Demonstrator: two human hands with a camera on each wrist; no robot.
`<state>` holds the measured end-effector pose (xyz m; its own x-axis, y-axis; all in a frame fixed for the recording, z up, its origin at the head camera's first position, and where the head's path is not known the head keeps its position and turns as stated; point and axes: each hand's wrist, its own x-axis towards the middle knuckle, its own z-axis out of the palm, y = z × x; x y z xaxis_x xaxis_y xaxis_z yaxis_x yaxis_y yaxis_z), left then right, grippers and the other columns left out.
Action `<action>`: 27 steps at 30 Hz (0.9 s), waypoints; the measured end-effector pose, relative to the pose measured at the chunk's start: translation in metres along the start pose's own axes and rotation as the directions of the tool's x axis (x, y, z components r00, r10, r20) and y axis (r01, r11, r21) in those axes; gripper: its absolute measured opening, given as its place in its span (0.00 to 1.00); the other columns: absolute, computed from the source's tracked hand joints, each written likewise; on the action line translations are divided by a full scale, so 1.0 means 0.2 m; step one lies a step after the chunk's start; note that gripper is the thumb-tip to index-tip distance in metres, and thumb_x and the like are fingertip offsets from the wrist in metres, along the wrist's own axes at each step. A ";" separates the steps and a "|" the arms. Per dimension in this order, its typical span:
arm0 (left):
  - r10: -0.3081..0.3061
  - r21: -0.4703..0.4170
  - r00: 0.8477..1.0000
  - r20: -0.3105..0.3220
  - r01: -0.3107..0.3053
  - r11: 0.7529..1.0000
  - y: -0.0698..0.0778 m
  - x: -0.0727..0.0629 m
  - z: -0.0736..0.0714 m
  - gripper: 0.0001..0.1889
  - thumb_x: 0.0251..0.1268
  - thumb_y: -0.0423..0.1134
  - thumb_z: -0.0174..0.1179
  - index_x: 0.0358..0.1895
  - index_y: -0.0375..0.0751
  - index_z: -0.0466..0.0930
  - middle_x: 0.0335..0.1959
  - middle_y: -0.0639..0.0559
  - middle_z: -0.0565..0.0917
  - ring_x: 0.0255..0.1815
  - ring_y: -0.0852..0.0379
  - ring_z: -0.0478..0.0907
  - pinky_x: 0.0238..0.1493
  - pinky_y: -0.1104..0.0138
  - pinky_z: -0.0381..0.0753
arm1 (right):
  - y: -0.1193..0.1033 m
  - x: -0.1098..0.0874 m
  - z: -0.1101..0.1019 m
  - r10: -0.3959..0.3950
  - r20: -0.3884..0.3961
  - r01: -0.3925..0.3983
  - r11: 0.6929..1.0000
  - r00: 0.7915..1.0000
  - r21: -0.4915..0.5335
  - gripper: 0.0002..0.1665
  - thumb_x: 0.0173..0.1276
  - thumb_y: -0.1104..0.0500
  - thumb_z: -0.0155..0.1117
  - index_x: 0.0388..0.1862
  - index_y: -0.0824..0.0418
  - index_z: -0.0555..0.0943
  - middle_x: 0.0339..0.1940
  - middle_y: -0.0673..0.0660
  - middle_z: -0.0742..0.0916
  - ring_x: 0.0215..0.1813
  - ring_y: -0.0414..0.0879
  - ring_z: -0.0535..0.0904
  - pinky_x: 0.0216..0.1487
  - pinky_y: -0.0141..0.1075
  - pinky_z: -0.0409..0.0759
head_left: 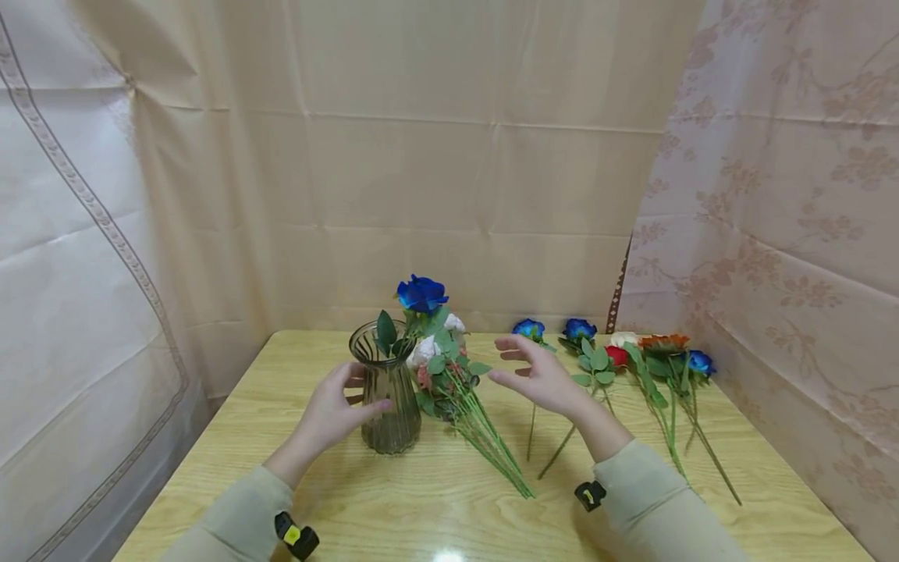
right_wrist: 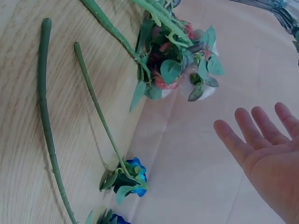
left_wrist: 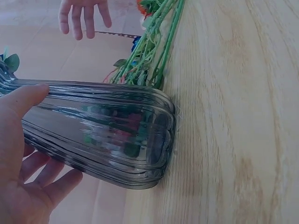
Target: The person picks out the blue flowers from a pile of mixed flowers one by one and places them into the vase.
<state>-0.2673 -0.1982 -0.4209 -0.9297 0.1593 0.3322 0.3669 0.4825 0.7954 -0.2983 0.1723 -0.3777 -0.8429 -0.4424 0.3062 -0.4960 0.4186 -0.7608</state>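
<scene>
A tinted ribbed glass vase (head_left: 391, 421) stands upright on the table. My left hand (head_left: 340, 410) holds it from the left side, thumb across the front and fingers behind; the left wrist view shows the thumb and fingertips against the glass (left_wrist: 107, 130). One blue rose (head_left: 422, 294) rises above the vase's rim, with green leaves (head_left: 385, 332) at the mouth. Just right of the vase lies a bunch of white and pink flowers (head_left: 438, 355) with long green stems. My right hand (head_left: 537, 378) is in the air right of that bunch, fingers spread and holding nothing.
Two blue roses (head_left: 579, 329) lie at the back, right of the middle. Farther right are a red flower (head_left: 616, 357), an orange flower (head_left: 663, 343), a white one and another blue rose (head_left: 701, 363), their stems pointing forward. Curtains (head_left: 456, 172) hang behind the wooden table (head_left: 393, 507).
</scene>
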 end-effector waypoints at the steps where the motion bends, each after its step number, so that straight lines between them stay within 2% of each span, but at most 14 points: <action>1: 0.002 0.002 1.000 -0.001 -0.002 1.000 0.00 0.00 0.00 0.35 0.54 0.52 0.79 0.63 0.44 0.74 0.54 0.45 0.80 0.56 0.42 0.80 0.55 0.48 0.83 | 0.00 0.00 -0.01 0.009 -0.009 -0.009 1.000 1.000 -0.003 0.35 0.72 0.48 0.69 0.72 0.57 0.70 0.69 0.60 0.76 0.69 0.60 0.73 0.65 0.62 0.74; 8: 0.012 0.014 1.000 -0.003 -0.012 1.000 0.00 0.01 0.01 0.34 0.55 0.50 0.78 0.61 0.40 0.74 0.51 0.45 0.80 0.54 0.46 0.79 0.56 0.48 0.82 | 0.03 0.00 -0.04 0.064 -0.075 -0.067 0.997 0.995 -0.033 0.37 0.72 0.45 0.69 0.73 0.59 0.69 0.70 0.62 0.75 0.69 0.62 0.72 0.64 0.62 0.74; 15: -0.008 0.000 1.000 0.003 0.008 1.000 0.01 0.01 0.01 0.34 0.56 0.49 0.78 0.61 0.40 0.73 0.51 0.45 0.80 0.52 0.48 0.78 0.55 0.49 0.83 | 0.06 -0.01 -0.09 0.134 -0.162 -0.152 0.983 0.978 -0.101 0.39 0.69 0.39 0.69 0.72 0.54 0.70 0.69 0.59 0.77 0.66 0.60 0.76 0.57 0.60 0.79; 21: -0.001 0.016 1.000 0.004 0.001 1.000 0.01 0.02 0.01 0.34 0.55 0.49 0.79 0.61 0.40 0.73 0.50 0.46 0.80 0.52 0.48 0.78 0.56 0.49 0.82 | 0.09 -0.02 -0.12 0.203 -0.191 -0.224 0.970 0.960 -0.095 0.39 0.70 0.42 0.70 0.73 0.56 0.69 0.67 0.60 0.78 0.65 0.61 0.76 0.57 0.57 0.80; 27: -0.002 0.036 1.000 -0.001 0.002 0.999 0.01 0.02 0.01 0.33 0.55 0.48 0.79 0.60 0.40 0.73 0.49 0.47 0.80 0.52 0.49 0.79 0.56 0.49 0.82 | 0.15 -0.03 -0.14 0.252 -0.204 -0.276 0.956 0.946 -0.102 0.41 0.70 0.42 0.70 0.74 0.59 0.68 0.66 0.66 0.77 0.65 0.66 0.76 0.57 0.58 0.81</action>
<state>-0.2700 -0.1956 -0.4196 -0.9302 0.1574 0.3317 0.3640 0.5133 0.7772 -0.3137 0.2100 -0.3862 -0.9648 -0.1513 0.2149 -0.2624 0.6028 -0.7536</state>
